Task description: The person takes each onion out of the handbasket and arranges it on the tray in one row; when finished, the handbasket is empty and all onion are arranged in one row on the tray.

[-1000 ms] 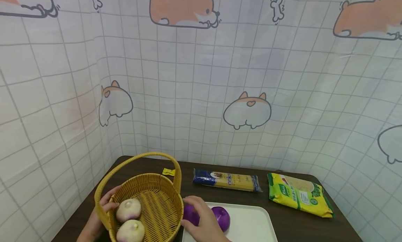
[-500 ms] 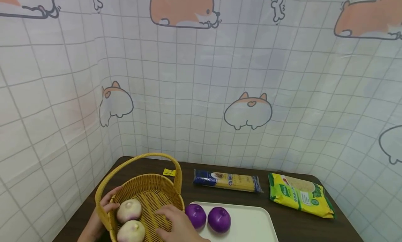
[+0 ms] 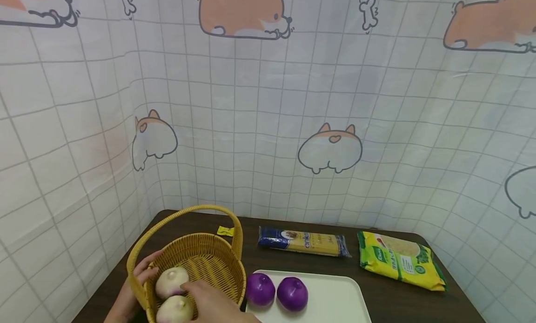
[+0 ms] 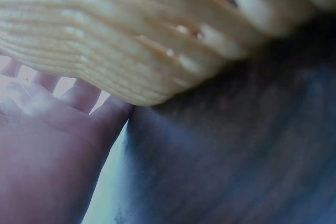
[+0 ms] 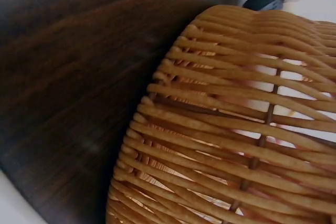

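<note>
A yellow wicker basket (image 3: 201, 239) with a tall arched handle stands at the left of the table. My left hand (image 3: 133, 285) grips its left rim; in the left wrist view its fingers lie against the woven wall. Two round white bulbs with purplish undersides, like turnips, sit inside: a far bulb (image 3: 171, 282) and a near bulb (image 3: 174, 310). My right hand (image 3: 213, 304) reaches over the basket's right side, its fingertips at the two bulbs, thumb hidden. Through the weave in the right wrist view, that hand is barely visible.
Right of the basket, a white tray (image 3: 335, 297) holds two purple bulbs (image 3: 292, 294). Behind it lie a pasta packet (image 3: 303, 241) and a small yellow wrapper (image 3: 225, 231). A yellow-green bag (image 3: 401, 261) lies at the right. A curtain (image 3: 251, 188) hangs behind the table.
My right hand has moved left from above the tray's purple bulbs, across the basket rim, to the white bulbs. My left hand and the basket have stayed in place.
</note>
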Demonstrator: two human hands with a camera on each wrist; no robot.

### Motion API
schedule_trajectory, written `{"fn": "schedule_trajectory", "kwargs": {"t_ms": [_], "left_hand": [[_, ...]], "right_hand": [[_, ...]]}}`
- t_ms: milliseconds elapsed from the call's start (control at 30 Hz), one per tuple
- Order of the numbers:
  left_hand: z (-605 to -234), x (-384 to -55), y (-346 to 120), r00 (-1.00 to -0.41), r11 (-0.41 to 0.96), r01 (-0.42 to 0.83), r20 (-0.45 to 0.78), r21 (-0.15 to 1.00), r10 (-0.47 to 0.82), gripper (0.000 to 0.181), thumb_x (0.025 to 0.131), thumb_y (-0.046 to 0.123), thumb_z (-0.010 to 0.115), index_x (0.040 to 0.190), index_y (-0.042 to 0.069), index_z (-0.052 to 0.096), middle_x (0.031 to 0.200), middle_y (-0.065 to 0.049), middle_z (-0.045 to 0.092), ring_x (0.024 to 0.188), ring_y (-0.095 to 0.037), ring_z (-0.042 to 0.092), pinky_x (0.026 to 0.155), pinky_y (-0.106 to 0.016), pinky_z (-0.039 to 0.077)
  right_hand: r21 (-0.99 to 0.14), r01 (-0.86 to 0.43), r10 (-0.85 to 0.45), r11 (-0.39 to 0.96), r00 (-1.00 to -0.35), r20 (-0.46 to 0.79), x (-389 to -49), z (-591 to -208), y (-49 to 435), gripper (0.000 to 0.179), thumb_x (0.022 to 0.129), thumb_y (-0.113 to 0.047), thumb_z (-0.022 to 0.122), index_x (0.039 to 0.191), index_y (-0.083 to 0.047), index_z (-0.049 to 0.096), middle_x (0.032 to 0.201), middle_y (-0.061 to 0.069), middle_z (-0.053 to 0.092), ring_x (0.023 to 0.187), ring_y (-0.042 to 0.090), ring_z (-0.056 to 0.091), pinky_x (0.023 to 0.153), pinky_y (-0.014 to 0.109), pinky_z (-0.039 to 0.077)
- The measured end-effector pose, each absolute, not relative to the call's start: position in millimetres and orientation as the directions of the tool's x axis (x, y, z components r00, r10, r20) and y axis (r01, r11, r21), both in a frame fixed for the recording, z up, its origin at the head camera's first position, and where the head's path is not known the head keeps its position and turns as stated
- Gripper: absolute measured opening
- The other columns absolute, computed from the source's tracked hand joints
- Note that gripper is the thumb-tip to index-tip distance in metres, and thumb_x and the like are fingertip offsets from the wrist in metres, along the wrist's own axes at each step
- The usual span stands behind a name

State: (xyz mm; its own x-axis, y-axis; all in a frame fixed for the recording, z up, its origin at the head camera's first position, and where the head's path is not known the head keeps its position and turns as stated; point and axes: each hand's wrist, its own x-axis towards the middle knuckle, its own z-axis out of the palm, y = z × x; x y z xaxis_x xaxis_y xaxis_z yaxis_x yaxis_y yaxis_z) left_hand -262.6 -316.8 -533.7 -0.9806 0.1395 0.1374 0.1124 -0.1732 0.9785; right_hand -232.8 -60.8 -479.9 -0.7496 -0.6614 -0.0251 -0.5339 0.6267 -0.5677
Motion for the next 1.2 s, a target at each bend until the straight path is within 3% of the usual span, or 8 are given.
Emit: {"fn": "schedule_trajectory", "kwargs": {"t_ms": [267, 467, 567, 833, 1200], "left_hand": [[-535.8, -264.6, -318.1, -0.987, -0.157, 0.069, 0.09, 0.985, 0.134, 0.046, 0.107, 0.019, 0.034, 0.152, 0.007, 0.03, 0.128, 0.01, 0.055, 0.114, -0.009, 0.056, 0.089, -0.024, 0.049], [-534.1, -264.0, -318.7, -0.991, -0.134, 0.047, 0.063, 0.99, 0.117, 0.049, 0.107, 0.024, 0.035, 0.152, 0.005, 0.028, 0.128, 0.009, 0.055, 0.114, -0.011, 0.056, 0.088, -0.026, 0.05], [-533.9, -264.4, -318.2, -0.988, -0.147, 0.058, 0.078, 0.987, 0.13, 0.048, 0.108, 0.023, 0.034, 0.152, 0.006, 0.029, 0.128, 0.009, 0.055, 0.114, -0.011, 0.056, 0.089, -0.025, 0.05], [-535.2, -265.5, -316.3, -0.991, -0.158, 0.068, 0.085, 0.985, 0.105, 0.042, 0.107, 0.021, 0.035, 0.148, 0.01, 0.039, 0.125, 0.01, 0.058, 0.112, -0.009, 0.056, 0.088, -0.023, 0.049], [-540.4, -267.6, -319.8, -0.984, -0.181, 0.08, 0.107, 0.98, 0.144, 0.047, 0.108, 0.021, 0.033, 0.152, 0.005, 0.028, 0.129, 0.009, 0.056, 0.116, -0.009, 0.055, 0.09, -0.024, 0.048]], "right_hand": [[-0.588, -0.608, -0.751, 0.534, -0.661, 0.002, -238.0, -485.3, -63.9, 0.062, 0.081, -0.045, 0.077, 0.137, -0.034, 0.051, 0.125, -0.02, 0.054, 0.109, -0.003, 0.05, 0.086, 0.024, 0.047], [-0.66, -0.548, -0.765, 0.514, -0.641, -0.065, -239.0, -484.2, -65.4, 0.062, 0.084, -0.038, 0.076, 0.14, -0.032, 0.05, 0.123, -0.02, 0.056, 0.106, -0.004, 0.051, 0.087, 0.023, 0.047], [-0.633, -0.579, -0.781, 0.514, -0.621, -0.066, -240.2, -482.9, -65.6, 0.062, 0.084, -0.037, 0.076, 0.14, -0.03, 0.049, 0.123, -0.02, 0.056, 0.106, -0.005, 0.051, 0.086, 0.021, 0.046], [-0.556, -0.593, -0.757, 0.583, -0.644, -0.107, -238.0, -482.6, -63.9, 0.06, 0.085, -0.04, 0.074, 0.14, -0.032, 0.051, 0.121, -0.016, 0.054, 0.102, -0.003, 0.049, 0.082, 0.023, 0.046], [-0.582, -0.608, -0.785, 0.54, -0.614, -0.087, -240.5, -484.5, -67.3, 0.05, 0.084, -0.033, 0.077, 0.13, -0.027, 0.058, 0.109, -0.021, 0.06, 0.095, -0.007, 0.052, 0.083, 0.017, 0.045]]}}
